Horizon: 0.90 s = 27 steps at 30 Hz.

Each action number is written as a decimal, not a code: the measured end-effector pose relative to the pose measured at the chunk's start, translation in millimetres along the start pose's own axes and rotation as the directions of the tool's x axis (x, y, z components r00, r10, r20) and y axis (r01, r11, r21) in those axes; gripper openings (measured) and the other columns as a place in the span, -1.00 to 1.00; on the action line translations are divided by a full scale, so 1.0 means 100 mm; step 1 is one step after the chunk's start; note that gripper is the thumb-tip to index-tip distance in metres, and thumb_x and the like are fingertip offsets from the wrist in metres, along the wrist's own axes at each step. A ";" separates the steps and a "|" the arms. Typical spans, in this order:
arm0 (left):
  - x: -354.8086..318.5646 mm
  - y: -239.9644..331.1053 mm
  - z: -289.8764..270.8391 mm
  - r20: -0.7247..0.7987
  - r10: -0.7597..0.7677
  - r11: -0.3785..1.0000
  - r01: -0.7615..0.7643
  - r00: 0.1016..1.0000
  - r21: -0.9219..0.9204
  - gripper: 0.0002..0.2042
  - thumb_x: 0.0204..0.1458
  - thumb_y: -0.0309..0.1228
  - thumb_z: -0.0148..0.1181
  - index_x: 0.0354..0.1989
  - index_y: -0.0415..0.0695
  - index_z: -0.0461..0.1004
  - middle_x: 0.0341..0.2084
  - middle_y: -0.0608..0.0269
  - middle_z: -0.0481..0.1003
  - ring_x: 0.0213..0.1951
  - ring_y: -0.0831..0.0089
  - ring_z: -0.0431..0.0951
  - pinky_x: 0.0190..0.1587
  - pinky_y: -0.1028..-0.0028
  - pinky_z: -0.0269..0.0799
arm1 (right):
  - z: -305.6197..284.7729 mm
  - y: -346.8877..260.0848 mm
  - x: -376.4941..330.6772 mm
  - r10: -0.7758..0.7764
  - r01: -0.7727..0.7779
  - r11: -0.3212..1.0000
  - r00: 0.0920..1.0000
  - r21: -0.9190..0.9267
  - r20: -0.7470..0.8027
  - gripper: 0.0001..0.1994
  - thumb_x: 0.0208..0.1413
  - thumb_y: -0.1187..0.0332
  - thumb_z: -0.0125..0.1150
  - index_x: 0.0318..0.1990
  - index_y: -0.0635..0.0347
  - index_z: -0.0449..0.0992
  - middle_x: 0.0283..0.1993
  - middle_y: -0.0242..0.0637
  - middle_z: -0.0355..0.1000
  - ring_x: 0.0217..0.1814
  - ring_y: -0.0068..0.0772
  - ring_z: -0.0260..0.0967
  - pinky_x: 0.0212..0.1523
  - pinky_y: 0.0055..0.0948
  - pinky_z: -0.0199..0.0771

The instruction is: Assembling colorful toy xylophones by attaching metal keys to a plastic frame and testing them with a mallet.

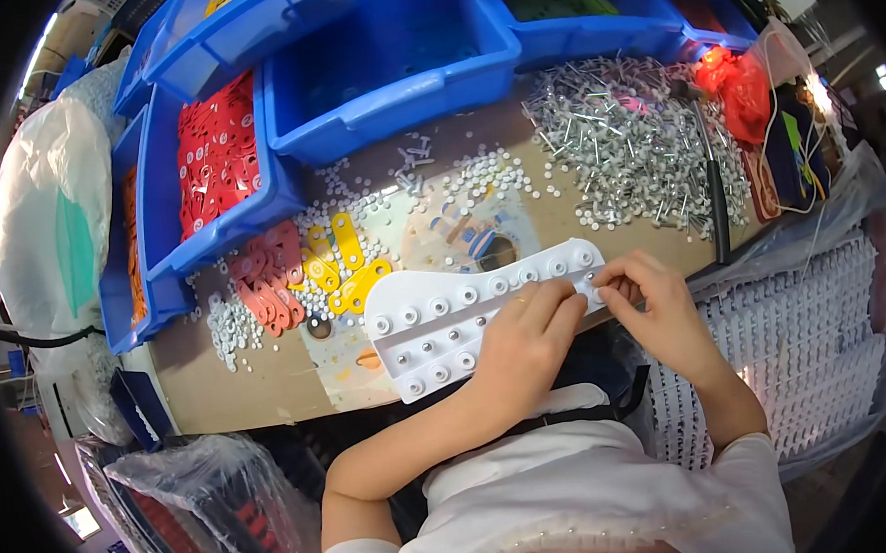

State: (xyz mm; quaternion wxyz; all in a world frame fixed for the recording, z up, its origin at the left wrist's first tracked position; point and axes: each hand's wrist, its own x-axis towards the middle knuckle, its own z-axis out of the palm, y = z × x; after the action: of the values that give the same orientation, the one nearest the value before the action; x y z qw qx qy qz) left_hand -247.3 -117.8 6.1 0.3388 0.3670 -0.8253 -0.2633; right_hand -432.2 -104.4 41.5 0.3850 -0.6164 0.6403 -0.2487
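White plastic panel (418,284) already has rings (470,294) beyond the left hand (522,350) (curled, grip hidden). Right hand (657,310) looks pinched narrow, can't tell on what. Remainder's unclear tbh.

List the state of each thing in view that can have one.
White plastic board with round studs: partly hidden from view.
Left hand: over the board, fingers curled.
Right hand: at the board's right end, thumb and fingers drawn together; grip unclear.
Blue plastic bin: open-topped, holding red flat tabs.
Yellow flat plastic strips: loose, some overlapping.
Silver metal pins: heaped loose.
Black-handled tool: lying beside the pins.
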 end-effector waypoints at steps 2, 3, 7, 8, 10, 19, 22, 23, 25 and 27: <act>0.00 0.01 0.03 0.049 0.018 0.999 -0.020 0.999 0.038 -0.74 -0.18 -0.61 0.29 -0.24 -0.28 0.49 -0.23 0.11 0.49 -0.23 0.21 0.52 -0.25 0.33 0.48 | 0.01 0.02 -0.02 0.014 -0.014 0.999 1.000 0.036 -0.011 -0.92 0.07 0.56 0.20 -0.26 0.31 0.49 -0.29 -0.25 0.41 -0.34 -0.47 0.41 -0.31 -0.53 0.40; -0.01 0.02 0.03 0.052 0.080 0.994 -0.084 0.995 0.070 -0.69 -0.21 -0.58 0.22 -0.20 -0.33 0.48 -0.20 0.06 0.47 -0.21 0.20 0.50 -0.20 0.33 0.47 | 0.03 0.04 -0.04 -0.044 0.044 0.999 0.999 0.015 -0.031 -0.91 0.06 0.57 0.21 -0.26 0.32 0.49 -0.29 -0.24 0.41 -0.35 -0.44 0.41 -0.31 -0.50 0.41; -0.12 -0.04 -0.03 0.124 0.298 0.915 -0.321 0.946 0.244 -0.58 -0.26 -0.53 0.14 -0.12 -0.42 0.47 -0.10 -0.03 0.46 -0.14 0.20 0.48 -0.11 0.32 0.47 | 0.05 0.14 -0.10 -0.253 0.240 0.962 0.962 -0.128 -0.100 -0.86 -0.01 0.56 0.29 -0.27 0.30 0.52 -0.32 -0.21 0.36 -0.35 -0.25 0.40 -0.33 -0.37 0.43; -0.13 -0.05 -0.06 0.128 0.299 0.915 -0.322 0.946 0.242 -0.58 -0.26 -0.53 0.14 -0.12 -0.42 0.47 -0.10 -0.03 0.46 -0.14 0.20 0.48 -0.11 0.32 0.47 | 0.06 0.16 -0.10 -0.249 0.236 0.964 0.963 -0.126 -0.102 -0.86 -0.01 0.56 0.29 -0.27 0.30 0.52 -0.32 -0.21 0.36 -0.35 -0.25 0.40 -0.33 -0.37 0.43; -0.16 -0.06 -0.10 0.138 0.300 0.903 -0.327 0.944 0.278 -0.60 -0.21 -0.53 0.21 -0.10 -0.34 0.51 -0.08 0.05 0.50 -0.14 0.25 0.51 -0.20 0.32 0.49 | 0.09 0.22 -0.06 -0.512 0.442 0.828 0.847 -0.344 -0.145 -0.79 -0.09 0.59 0.34 -0.23 0.30 0.56 -0.29 -0.23 0.39 -0.35 -0.22 0.40 -0.35 -0.35 0.42; -0.12 -0.10 -0.09 0.079 0.180 0.974 -0.189 0.981 0.127 -0.68 -0.14 -0.53 0.27 -0.14 -0.29 0.52 -0.16 0.14 0.51 -0.15 0.25 0.49 -0.13 0.32 0.45 | 0.27 0.36 -0.17 -0.545 0.398 0.808 0.786 -0.434 -0.293 -0.71 -0.17 0.60 0.37 -0.20 0.33 0.56 -0.28 -0.24 0.40 -0.33 -0.22 0.39 -0.38 -0.32 0.42; -0.08 -0.05 0.02 -0.009 0.125 0.980 -0.122 0.992 0.155 -0.67 -0.14 -0.53 0.30 -0.13 -0.26 0.51 -0.24 0.19 0.49 -0.20 0.24 0.47 -0.15 0.33 0.44 | 0.33 0.32 -0.20 -0.572 0.363 0.765 0.764 -0.533 -0.301 -0.69 -0.17 0.59 0.37 -0.17 0.28 0.57 -0.24 -0.25 0.41 -0.29 -0.21 0.39 -0.31 -0.31 0.41; -0.06 -0.04 0.04 -0.011 0.124 0.981 -0.120 0.992 0.155 -0.67 -0.14 -0.53 0.30 -0.13 -0.26 0.51 -0.24 0.19 0.49 -0.20 0.24 0.47 -0.15 0.33 0.44 | 0.34 0.31 -0.21 -0.573 0.365 0.763 0.763 -0.533 -0.298 -0.69 -0.17 0.59 0.37 -0.17 0.28 0.57 -0.24 -0.25 0.41 -0.29 -0.21 0.39 -0.31 -0.31 0.41; -0.02 -0.01 0.04 -0.001 0.046 0.992 -0.046 0.999 0.122 -0.68 -0.16 -0.54 0.33 -0.16 -0.23 0.51 -0.29 0.21 0.48 -0.26 0.24 0.46 -0.19 0.33 0.43 | 0.33 0.26 -0.21 -0.456 0.274 0.839 0.825 -0.470 -0.335 -0.70 -0.16 0.56 0.38 -0.17 0.24 0.57 -0.21 -0.27 0.41 -0.22 -0.19 0.37 -0.21 -0.28 0.38; -0.02 -0.02 0.05 -0.015 0.053 0.994 -0.051 0.998 0.101 -0.70 -0.16 -0.54 0.33 -0.18 -0.21 0.51 -0.31 0.21 0.47 -0.26 0.24 0.45 -0.20 0.33 0.42 | 0.27 0.25 -0.19 -0.451 0.289 0.843 0.839 -0.453 -0.304 -0.71 -0.16 0.57 0.37 -0.18 0.25 0.57 -0.20 -0.24 0.41 -0.19 -0.16 0.37 -0.18 -0.27 0.38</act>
State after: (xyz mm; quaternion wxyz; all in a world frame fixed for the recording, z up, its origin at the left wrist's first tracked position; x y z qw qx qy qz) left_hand -248.9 -116.5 0.7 0.3338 0.3644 -0.8438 -0.2090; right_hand -426.8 -78.4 9.8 0.0588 -0.7303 0.6069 -0.3079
